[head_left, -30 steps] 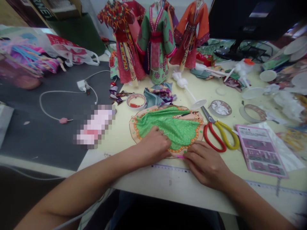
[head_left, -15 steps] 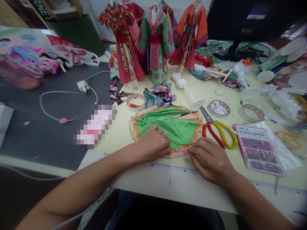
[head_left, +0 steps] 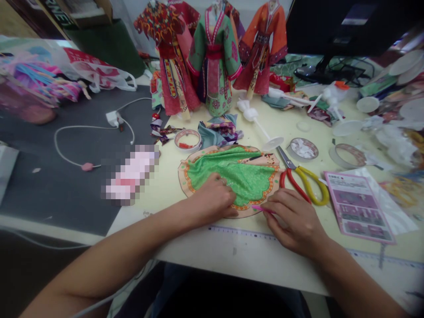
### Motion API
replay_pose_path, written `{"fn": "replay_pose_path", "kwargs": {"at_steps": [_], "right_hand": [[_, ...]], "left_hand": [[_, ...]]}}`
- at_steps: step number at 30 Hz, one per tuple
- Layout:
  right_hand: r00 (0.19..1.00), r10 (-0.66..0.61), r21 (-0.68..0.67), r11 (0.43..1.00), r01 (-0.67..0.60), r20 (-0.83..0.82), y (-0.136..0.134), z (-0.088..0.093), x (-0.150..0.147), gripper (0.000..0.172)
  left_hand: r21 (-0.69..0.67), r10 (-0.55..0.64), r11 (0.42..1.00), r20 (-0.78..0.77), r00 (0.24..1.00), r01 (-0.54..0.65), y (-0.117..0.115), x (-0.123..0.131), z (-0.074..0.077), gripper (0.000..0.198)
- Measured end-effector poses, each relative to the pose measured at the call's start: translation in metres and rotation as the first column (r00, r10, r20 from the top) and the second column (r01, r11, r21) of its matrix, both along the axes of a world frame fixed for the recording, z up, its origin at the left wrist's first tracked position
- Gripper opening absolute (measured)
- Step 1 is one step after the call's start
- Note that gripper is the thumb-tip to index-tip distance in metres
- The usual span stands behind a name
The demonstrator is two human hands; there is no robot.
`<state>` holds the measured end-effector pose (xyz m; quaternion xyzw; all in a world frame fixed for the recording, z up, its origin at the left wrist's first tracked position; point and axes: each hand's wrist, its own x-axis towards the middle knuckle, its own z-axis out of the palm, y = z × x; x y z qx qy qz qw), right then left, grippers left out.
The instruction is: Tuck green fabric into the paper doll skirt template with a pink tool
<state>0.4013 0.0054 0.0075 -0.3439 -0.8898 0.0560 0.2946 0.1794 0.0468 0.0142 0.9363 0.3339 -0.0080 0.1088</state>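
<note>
A round piece of green fabric with an orange scalloped border and a peach edge lies flat on the cream table, with a few folds. My left hand rests on its front left part, fingers curled in and closed on the cloth; the fingertips are hidden. Between the fingers of my right hand is a slim pink stick-like tool, its tip pointing left over the fabric's front border. Red-and-yellow-handled scissors lie just beyond my right hand, blades toward the back.
Dressed doll figures stand at the back, before a black monitor. Tape rolls, a white stand and cloth scraps surround the fabric. A printed card lies right; a white cable loops left.
The pink tool and my right hand have shifted very slightly along the fabric's front edge. My left hand stays almost in place on the cloth.
</note>
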Motion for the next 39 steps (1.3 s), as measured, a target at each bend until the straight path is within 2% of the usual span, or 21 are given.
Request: {"fn": "replay_pose_path", "kwargs": {"at_steps": [5, 8, 10, 14, 16, 21, 25, 30, 35, 39], "right_hand": [[1.0, -0.018, -0.012, 1.0, 0.018, 0.004, 0.001, -0.003, 0.0, 0.015], [0.997, -0.071, -0.023, 0.997, 0.071, 0.001, 0.001, -0.005, 0.0, 0.016], [0.99, -0.133, -0.03, 0.991, 0.132, -0.035, 0.0, -0.005, 0.0, 0.017], [0.944, -0.311, -0.06, 0.95, 0.306, -0.112, -0.002, -0.004, 0.001, 0.012], [0.929, -0.35, -0.072, 0.936, 0.343, -0.122, -0.002, -0.003, 0.003, 0.012], [0.969, -0.231, -0.018, 0.973, 0.231, -0.09, 0.006, -0.008, 0.005, 0.017], [0.99, -0.13, 0.028, 0.991, 0.128, 0.049, 0.014, -0.015, 0.005, 0.021], [0.987, -0.099, 0.052, 0.994, 0.093, 0.126, 0.012, -0.018, 0.001, 0.021], [0.996, -0.027, 0.008, 1.0, 0.027, 0.089, -0.001, -0.013, -0.006, 0.02], [0.997, 0.067, -0.058, 0.996, -0.066, 0.024, -0.008, -0.012, -0.009, 0.023]], "left_hand": [[0.001, -0.028, 1.0, 0.052, 0.998, 0.028, 0.003, -0.002, 0.0, 0.03], [-0.024, -0.037, 0.999, 0.111, 0.993, 0.04, 0.01, -0.012, 0.008, 0.031], [-0.004, 0.011, 1.0, 0.133, 0.991, -0.011, 0.016, -0.021, 0.017, 0.028], [0.036, 0.112, 0.993, 0.0, 0.994, -0.112, 0.024, -0.039, 0.03, 0.024], [0.082, 0.161, 0.985, -0.091, 0.983, -0.154, 0.026, -0.046, 0.032, 0.024], [0.185, 0.234, 0.964, -0.253, 0.939, -0.191, 0.027, -0.053, 0.031, 0.02], [0.197, 0.261, 0.958, -0.307, 0.915, -0.208, 0.028, -0.051, 0.032, 0.015], [0.221, 0.297, 0.946, -0.299, 0.907, -0.238, 0.031, -0.052, 0.031, 0.015], [0.225, 0.325, 0.936, -0.268, 0.907, -0.269, 0.036, -0.056, 0.025, 0.017], [0.175, 0.31, 0.944, -0.177, 0.934, -0.28, 0.038, -0.062, 0.027, 0.018]]}}
